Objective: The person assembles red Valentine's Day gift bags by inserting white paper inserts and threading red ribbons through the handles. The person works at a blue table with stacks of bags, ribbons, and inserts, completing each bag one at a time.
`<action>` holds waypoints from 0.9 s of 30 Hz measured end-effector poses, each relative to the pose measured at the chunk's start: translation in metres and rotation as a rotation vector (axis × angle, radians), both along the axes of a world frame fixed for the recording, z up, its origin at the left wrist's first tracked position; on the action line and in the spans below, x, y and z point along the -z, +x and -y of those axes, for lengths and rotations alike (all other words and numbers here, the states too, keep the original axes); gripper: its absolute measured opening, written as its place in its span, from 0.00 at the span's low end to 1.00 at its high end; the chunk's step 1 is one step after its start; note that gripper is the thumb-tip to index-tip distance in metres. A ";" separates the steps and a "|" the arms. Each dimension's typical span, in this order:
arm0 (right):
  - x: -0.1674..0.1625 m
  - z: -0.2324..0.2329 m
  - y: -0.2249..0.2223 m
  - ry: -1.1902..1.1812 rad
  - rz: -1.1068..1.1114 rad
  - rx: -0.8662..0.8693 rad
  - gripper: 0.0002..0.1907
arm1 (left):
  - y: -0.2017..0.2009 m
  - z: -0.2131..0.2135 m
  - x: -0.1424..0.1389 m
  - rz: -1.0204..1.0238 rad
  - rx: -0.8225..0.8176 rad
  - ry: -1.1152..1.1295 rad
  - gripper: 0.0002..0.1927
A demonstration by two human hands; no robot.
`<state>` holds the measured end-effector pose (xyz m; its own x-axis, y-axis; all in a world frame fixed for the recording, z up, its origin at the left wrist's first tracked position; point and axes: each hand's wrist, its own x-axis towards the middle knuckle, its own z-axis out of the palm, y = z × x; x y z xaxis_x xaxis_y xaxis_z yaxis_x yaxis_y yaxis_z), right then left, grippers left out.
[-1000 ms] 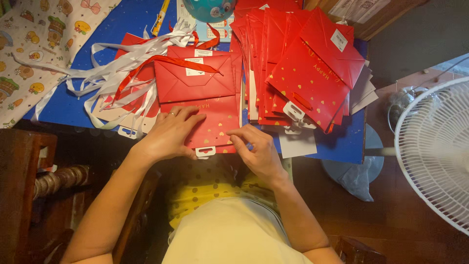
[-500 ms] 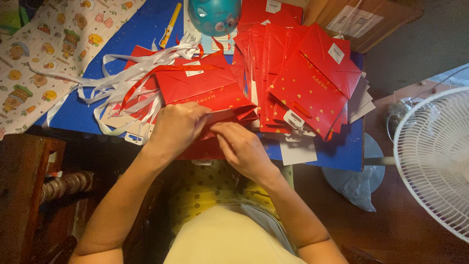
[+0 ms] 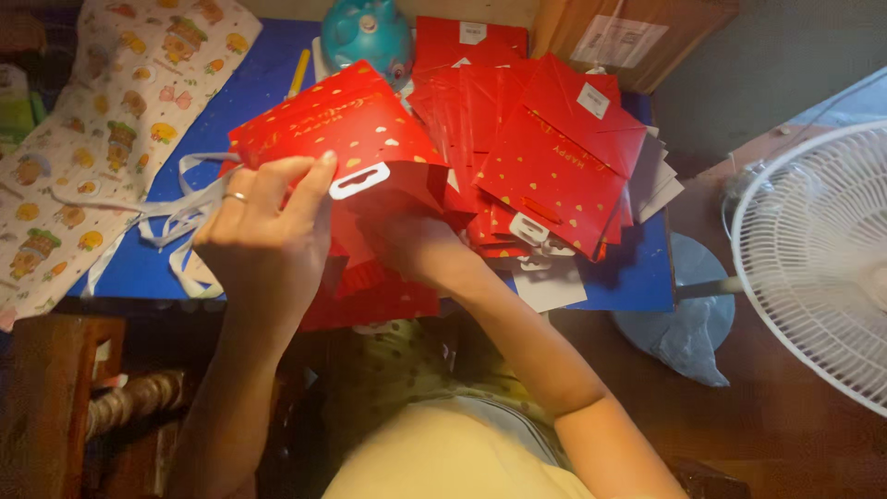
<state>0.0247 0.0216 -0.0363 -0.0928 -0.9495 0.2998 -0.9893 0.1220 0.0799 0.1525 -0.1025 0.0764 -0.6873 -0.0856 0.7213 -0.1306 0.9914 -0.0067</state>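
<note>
- Two hands work one red paper gift bag (image 3: 346,139), raised above the blue table (image 3: 268,83) at centre-left of the frame.
- Left hand (image 3: 263,236) grasps the bag's near edge, fingers curled beside the white die-cut handle slot (image 3: 358,180).
- Right hand (image 3: 416,249) reaches up inside the bag; whether its fingers are clenched cannot be told.
- Light, thin card, likely: stiff along folds, easily creased, somewhat slick. Best held at edges or the slot.
- Stack of flat red bags (image 3: 545,157) lies upper right.

A white fan (image 3: 818,259) stands right of the blue table (image 3: 610,282).
</note>
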 end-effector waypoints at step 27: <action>0.013 -0.269 -0.160 -0.150 0.421 1.320 0.43 | -0.065 -0.152 0.093 0.571 0.807 0.378 0.21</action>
<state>-0.1350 0.2906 -0.0495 -0.9919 -0.0525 0.1159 -0.0842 0.9539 -0.2881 0.0877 0.0493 -0.0167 -0.8692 0.3966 0.2953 0.4934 0.7332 0.4679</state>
